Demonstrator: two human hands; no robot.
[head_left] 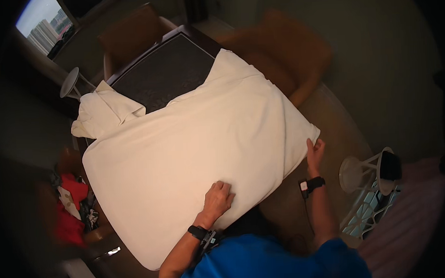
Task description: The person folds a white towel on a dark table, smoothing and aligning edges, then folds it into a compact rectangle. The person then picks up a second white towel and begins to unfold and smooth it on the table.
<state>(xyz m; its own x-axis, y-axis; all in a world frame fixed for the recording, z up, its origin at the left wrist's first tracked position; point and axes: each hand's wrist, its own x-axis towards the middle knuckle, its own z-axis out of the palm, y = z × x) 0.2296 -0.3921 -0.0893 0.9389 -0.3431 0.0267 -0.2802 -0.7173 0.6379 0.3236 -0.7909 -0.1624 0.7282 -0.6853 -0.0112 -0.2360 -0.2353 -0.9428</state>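
A large cream cloth [183, 155] lies over a dark table [164, 67]. Its near side has rounded corners and a mostly smooth surface, while a bunched part rests at the far left and long creases run down its right side. My left hand [218, 201] rests on the cloth near its front edge, fingers curled down against the fabric; the fingertips are partly hidden. At the right corner of the cloth, my right hand [316, 155] has the edge between thumb and fingers. Both wrists wear dark straps.
Two brown chairs stand beyond the table, one far left [129, 38] and one far right [288, 51]. Red and white items [73, 200] lie at the left. A white round stool [350, 173] is at the right, beside pink fabric [414, 205]. A window shows at upper left.
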